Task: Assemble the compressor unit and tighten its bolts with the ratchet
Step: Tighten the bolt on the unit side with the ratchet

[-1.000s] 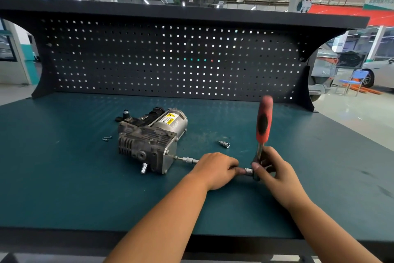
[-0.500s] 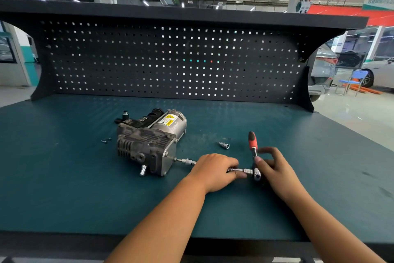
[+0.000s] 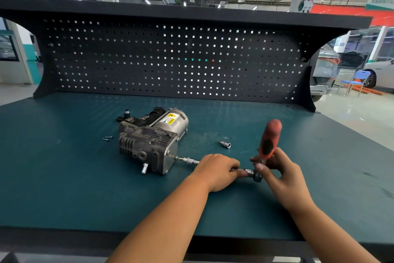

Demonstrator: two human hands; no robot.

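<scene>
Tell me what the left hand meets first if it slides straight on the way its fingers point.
Likely the ratchet, whose head sits just beyond the fingertips of the left hand along the extension bar, where the right hand grips it. Depth is unclear from one view.

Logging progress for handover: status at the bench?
Left grip holds extension bar, its tip at the compressor. Right grip holds ratchet near the head, handle up. Spare socket, two screws lie clear of the work.

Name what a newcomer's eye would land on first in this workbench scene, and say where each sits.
The red-handled ratchet stands up right of centre, gripped by the right hand. The grey compressor lies mid-bench, with the left hand holding the extension bar between them.
</scene>
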